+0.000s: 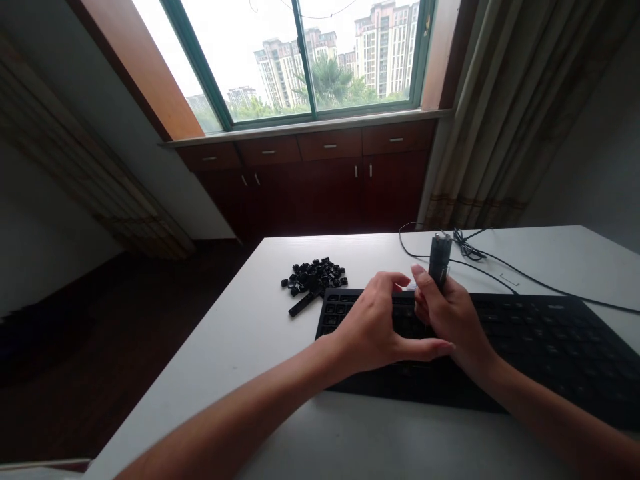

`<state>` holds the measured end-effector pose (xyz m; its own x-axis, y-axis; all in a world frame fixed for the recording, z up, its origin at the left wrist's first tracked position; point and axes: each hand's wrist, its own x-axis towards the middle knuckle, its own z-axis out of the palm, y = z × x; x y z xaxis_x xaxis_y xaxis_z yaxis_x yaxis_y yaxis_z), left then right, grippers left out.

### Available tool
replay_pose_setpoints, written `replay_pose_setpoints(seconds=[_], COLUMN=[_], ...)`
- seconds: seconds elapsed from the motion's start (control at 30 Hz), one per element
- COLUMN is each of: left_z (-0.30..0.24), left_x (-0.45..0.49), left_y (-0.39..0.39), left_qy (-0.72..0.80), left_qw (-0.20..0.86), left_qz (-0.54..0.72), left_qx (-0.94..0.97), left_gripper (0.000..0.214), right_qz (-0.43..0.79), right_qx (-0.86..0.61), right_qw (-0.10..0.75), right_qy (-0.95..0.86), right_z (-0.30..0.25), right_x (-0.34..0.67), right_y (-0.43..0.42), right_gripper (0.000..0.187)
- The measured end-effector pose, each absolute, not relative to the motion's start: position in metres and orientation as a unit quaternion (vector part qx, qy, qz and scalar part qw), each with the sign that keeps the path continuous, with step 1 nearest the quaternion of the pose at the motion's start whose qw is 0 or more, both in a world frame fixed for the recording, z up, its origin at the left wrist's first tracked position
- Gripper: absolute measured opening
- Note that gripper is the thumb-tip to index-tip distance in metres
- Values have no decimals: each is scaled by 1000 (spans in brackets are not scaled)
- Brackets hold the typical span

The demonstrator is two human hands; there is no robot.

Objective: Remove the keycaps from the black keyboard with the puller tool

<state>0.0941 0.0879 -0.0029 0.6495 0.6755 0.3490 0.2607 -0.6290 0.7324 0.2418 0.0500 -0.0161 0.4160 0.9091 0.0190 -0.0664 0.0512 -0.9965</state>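
A black keyboard lies on the white table in front of me, and part of its left side shows bare key sockets. My right hand is closed round a dark grey, see-through handle, held upright above the keyboard; its lower end is hidden by my fingers, so I cannot tell its kind. My left hand is over the keyboard's left half, thumb stretched toward my right wrist and fingers curved, holding nothing visible. Beyond the keyboard's left corner is a heap of loose black keycaps, with a long bar-shaped keycap beside it.
A black cable runs over the back right of the white table, with a bundled coil in it. A thin bent wire lies near the cable. Behind the table stand dark red cabinets under a window.
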Motion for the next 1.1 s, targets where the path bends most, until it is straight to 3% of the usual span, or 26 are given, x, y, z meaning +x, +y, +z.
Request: replay_pose_setpoints(seconds=[0.07,0.17,0.33,0.77,0.97,1.1], left_z=[-5,-7,-11,-17,-15,-15], left_x=[100,109,117,118,118,119], left_y=[87,83,78,72,71,71], left_qy=[261,240,256,230,247,268], left_qw=[335,369,353,300,299,314], left_qz=[296,281,304,281,258,250], left_qx=[856,853,847,882,885,876], left_gripper=[99,95,93,108,88,92], right_qz=[413,429,336,299,336,408], right_qx=[-562,-551,-576,-581,-539,-504], right_qw=[608,563,530,606,661,663], right_qy=[-379,-442,-524,-454,-400,-376], right_z=[-15,-14,-17,-16,-13,-9], right_x=[244,248,247,245,246,245], right_y=[53,57,60,47,54,57], right_gripper=[49,48,46,48,54,54])
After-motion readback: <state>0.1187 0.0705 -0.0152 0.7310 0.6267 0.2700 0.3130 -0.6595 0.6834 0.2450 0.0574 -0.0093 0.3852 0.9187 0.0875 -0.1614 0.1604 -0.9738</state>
